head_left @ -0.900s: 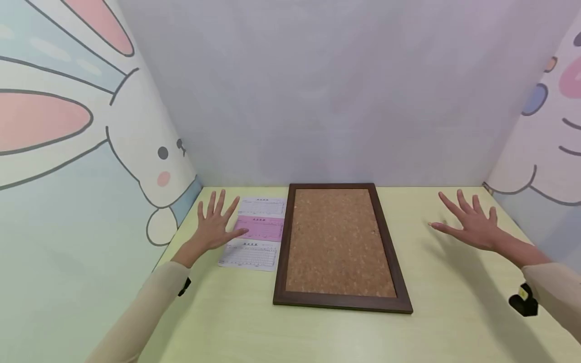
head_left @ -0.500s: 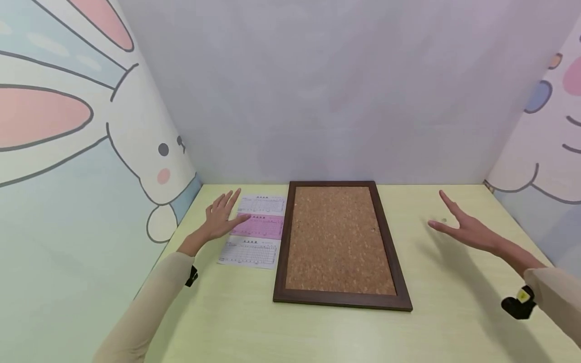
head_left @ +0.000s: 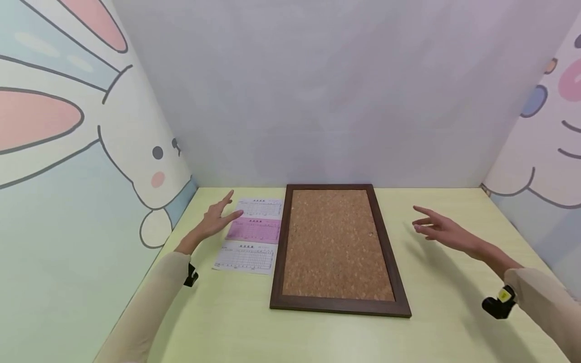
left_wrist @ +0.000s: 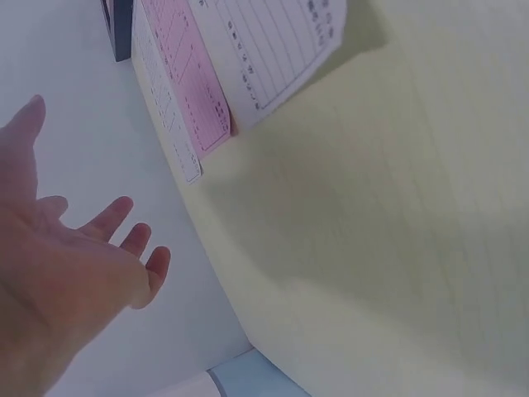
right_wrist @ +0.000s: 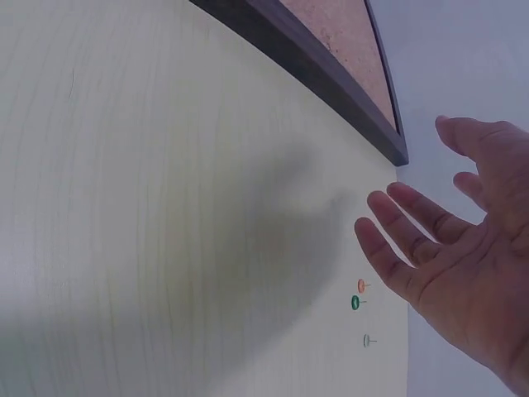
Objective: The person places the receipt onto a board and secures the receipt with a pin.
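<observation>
Above the left side of the table, my left hand [head_left: 215,220] hovers beside three printed forms: a white one [head_left: 259,207] at the back, a pink one [head_left: 254,230] in the middle and a white one [head_left: 244,257] in front. Its fingers are loosely extended and hold nothing, as the left wrist view confirms. My right hand [head_left: 447,233] hangs right of a cork board [head_left: 338,247] with a dark wooden frame, fingers relaxed, nothing held. Below it in the right wrist view lie an orange push pin [right_wrist: 361,285], a green push pin [right_wrist: 355,303] and a pale push pin [right_wrist: 367,341].
The pale wooden table [head_left: 336,338] meets a grey back wall [head_left: 336,101]. On the left stands a side wall [head_left: 59,242] painted with a rabbit; another painted wall [head_left: 522,166] bounds the right. The board's raised frame [head_left: 340,304] lies between the hands.
Both hands have turned from spread, palm-down poses to more side-on ones. My right hand has moved left, nearer the cork board, and its fingers have drawn together. The forms and board stay put.
</observation>
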`<state>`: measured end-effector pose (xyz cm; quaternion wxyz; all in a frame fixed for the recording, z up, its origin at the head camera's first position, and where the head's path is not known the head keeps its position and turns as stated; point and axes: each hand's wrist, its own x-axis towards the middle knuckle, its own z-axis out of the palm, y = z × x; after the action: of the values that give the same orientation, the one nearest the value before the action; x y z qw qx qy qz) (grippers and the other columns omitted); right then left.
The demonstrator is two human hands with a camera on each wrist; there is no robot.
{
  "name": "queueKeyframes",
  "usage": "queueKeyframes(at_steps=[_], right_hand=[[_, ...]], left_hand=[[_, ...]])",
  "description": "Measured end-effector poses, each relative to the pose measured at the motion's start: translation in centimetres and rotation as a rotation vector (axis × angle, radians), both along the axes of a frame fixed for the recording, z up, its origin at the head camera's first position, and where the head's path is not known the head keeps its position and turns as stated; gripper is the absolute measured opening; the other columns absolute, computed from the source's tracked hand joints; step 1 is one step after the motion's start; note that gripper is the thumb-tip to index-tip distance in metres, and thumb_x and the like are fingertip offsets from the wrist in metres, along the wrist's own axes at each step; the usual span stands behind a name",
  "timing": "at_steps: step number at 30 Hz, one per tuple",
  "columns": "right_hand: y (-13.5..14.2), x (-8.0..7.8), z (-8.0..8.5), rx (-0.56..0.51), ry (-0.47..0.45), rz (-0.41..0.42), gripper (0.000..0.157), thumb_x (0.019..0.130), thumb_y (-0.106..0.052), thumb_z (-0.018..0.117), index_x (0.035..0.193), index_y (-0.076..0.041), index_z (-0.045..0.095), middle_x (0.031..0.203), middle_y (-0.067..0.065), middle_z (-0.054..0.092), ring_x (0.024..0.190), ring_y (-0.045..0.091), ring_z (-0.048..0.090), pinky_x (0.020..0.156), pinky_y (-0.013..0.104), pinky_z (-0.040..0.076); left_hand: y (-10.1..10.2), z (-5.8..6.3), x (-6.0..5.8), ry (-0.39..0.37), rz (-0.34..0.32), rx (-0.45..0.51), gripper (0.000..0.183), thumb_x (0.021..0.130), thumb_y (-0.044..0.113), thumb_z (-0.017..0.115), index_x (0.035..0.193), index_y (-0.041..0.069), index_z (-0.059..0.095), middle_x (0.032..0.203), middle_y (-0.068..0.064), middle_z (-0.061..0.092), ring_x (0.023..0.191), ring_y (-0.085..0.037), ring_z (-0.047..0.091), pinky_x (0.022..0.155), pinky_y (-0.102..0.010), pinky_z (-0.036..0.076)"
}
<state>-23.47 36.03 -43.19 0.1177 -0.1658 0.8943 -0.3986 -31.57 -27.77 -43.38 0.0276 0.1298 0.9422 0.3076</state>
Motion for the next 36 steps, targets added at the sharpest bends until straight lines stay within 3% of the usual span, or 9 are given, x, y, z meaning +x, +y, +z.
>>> queueKeyframes(at_steps=[4,6,13,20,28,36], right_hand=[[-0.2,-0.5,-0.7,-0.048,-0.073,0.038,0.067,0.108,-0.02,0.051,0.159,0.006,0.017,0.139,0.039,0.053,0.109,0.007,0.069,0.085,0.023,0.056],[-0.4,-0.6,-1.1,-0.046,-0.104,0.051,0.067,0.108,-0.021,0.052,0.159,0.006,0.018,0.138,0.036,0.055,0.107,0.001,0.066,0.085,0.025,0.057],[-1.4,-1.3,-2.3,-0.049,-0.121,0.098,0.065,0.107,-0.022,0.054,0.159,0.004,0.025,0.133,0.028,0.061,0.101,0.005,0.061,0.08,0.026,0.054],[-2.5,-1.9,-3.4,-0.075,-0.058,0.182,0.066,0.102,-0.016,0.063,0.154,0.01,0.03,0.112,0.015,0.069,0.097,-0.001,0.062,0.081,0.021,0.051],[-2.9,-2.7,-4.6,-0.117,-0.037,0.225,0.064,0.096,-0.012,0.071,0.148,0.01,0.042,0.095,0.001,0.064,0.081,0.003,0.056,0.07,0.022,0.047],[-3.0,-3.2,-4.6,-0.108,-0.081,0.223,0.081,0.096,-0.014,0.071,0.158,0.005,0.023,0.096,0.006,0.058,0.078,0.004,0.05,0.067,0.024,0.042]], left_hand=[[0.0,-0.3,-0.7,-0.031,-0.017,0.027,0.081,0.104,0.039,0.055,0.165,0.012,0.011,0.157,-0.031,0.038,0.146,-0.052,0.033,0.114,-0.071,0.028],[0.0,-0.5,-1.0,-0.046,-0.015,0.027,0.078,0.104,0.037,0.055,0.165,0.011,0.013,0.155,-0.031,0.04,0.142,-0.05,0.039,0.112,-0.068,0.034],[0.1,-1.1,-2.7,-0.11,0.034,0.017,0.071,0.105,0.031,0.055,0.162,0.006,0.021,0.15,-0.033,0.043,0.132,-0.048,0.049,0.105,-0.06,0.044],[-0.6,-1.8,-4.0,-0.177,0.093,0.049,0.066,0.105,0.025,0.055,0.161,0.005,0.026,0.146,-0.032,0.044,0.131,-0.047,0.049,0.104,-0.056,0.044],[-0.6,-3.1,-5.1,-0.197,0.135,0.062,0.067,0.102,0.022,0.061,0.159,0.005,0.031,0.139,-0.027,0.049,0.121,-0.038,0.05,0.096,-0.044,0.042],[-0.1,-3.5,-6.3,-0.2,0.162,0.055,0.074,0.098,0.025,0.068,0.158,0.001,0.032,0.13,-0.026,0.048,0.106,-0.03,0.046,0.083,-0.033,0.037]])
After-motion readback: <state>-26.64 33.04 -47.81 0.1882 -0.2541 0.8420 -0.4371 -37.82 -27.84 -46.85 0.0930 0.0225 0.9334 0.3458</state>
